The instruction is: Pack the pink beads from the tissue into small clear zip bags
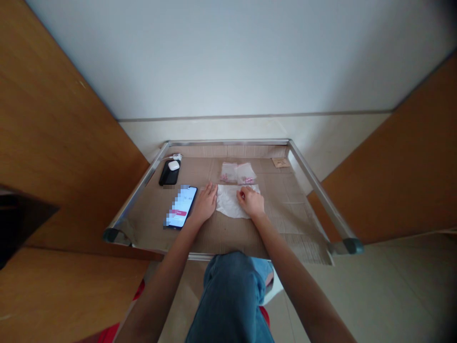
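A white, crumpled sheet like a tissue or cloth (230, 202) lies on the cardboard surface. My left hand (206, 202) rests flat at its left edge with the fingers stretched forward, holding nothing. On the sheet's right part, my right hand (252, 201) is curled with the fingers drawn in. Whatever those fingers hold, if anything, is too small to make out. Just beyond the sheet lie two small clear zip bags, the left one (228, 171) and the right one (245, 173), both with small pinkish-red pieces at the bottom.
Left of my left hand is a lit phone (183, 206). Behind it, a black phone (169, 172) carries a white earbud case (173, 165), near a white plug (176, 156). A cardboard scrap (280, 162) lies back right. Metal rails (321, 188) frame the tabletop.
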The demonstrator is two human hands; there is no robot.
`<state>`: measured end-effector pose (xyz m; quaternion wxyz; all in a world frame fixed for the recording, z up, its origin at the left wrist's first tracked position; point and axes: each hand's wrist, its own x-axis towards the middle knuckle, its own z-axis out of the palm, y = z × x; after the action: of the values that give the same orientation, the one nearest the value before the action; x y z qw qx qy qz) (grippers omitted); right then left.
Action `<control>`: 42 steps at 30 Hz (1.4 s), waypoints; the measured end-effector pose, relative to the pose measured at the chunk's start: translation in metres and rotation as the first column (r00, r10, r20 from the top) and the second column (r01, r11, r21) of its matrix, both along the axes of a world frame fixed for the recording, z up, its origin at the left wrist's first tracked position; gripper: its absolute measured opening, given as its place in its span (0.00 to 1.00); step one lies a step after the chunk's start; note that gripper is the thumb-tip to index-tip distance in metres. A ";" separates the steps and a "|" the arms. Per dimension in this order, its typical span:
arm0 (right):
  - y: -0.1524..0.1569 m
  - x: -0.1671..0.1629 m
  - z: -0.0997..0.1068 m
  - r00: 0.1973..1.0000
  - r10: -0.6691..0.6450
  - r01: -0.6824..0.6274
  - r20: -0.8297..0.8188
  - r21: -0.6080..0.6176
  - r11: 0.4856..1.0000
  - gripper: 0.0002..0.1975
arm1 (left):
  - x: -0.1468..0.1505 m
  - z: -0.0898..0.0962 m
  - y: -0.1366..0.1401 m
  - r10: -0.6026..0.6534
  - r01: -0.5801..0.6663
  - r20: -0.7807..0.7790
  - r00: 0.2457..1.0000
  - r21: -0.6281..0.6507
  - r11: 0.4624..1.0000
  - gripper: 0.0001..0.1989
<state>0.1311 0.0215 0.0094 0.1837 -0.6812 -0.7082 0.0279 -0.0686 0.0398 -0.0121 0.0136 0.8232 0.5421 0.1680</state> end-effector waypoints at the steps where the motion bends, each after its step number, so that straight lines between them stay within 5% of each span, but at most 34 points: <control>1: 0.000 0.000 0.000 1.000 0.002 -0.002 -0.004 0.003 1.000 0.16 | 0.000 0.001 0.000 0.005 -0.005 0.012 1.000 0.009 1.000 0.22; 9: 0.001 0.000 0.001 1.000 0.004 -0.004 -0.021 -0.006 1.000 0.15 | 0.021 0.032 0.003 0.027 -0.039 0.092 0.995 0.128 0.991 0.18; 14: 0.001 0.001 0.001 0.997 -0.008 0.011 -0.081 0.044 0.999 0.16 | 0.056 0.048 0.016 -0.147 0.138 0.065 0.987 0.131 0.982 0.15; 18: 0.001 0.006 0.002 0.977 -0.057 0.083 -0.203 0.125 0.989 0.16 | 0.083 0.049 0.026 -0.263 0.265 -0.035 0.964 0.058 0.963 0.15; 28: 0.002 0.011 -0.001 0.932 -0.117 0.182 -0.343 0.164 0.969 0.21 | 0.105 0.041 0.026 -0.274 0.273 -0.062 0.960 -0.019 0.962 0.17; 34: 0.001 0.011 0.000 0.923 -0.135 0.199 -0.361 0.146 0.969 0.23 | 0.105 0.040 0.025 -0.261 0.264 0.207 0.943 0.014 0.964 0.21; 37: 0.001 0.012 0.000 0.909 -0.151 0.219 -0.388 0.138 0.966 0.23 | 0.103 0.043 0.023 -0.213 0.217 0.566 0.797 0.060 0.974 0.17; 42: 0.004 0.012 0.000 0.878 -0.152 0.232 -0.454 0.126 0.964 0.23 | 0.091 0.046 0.013 0.066 0.166 0.983 0.174 -0.095 0.981 0.12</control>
<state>0.1430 0.0253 0.0091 0.4005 -0.7052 -0.5765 0.0998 0.0225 0.0523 0.0340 0.4382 0.5352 0.3918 0.6066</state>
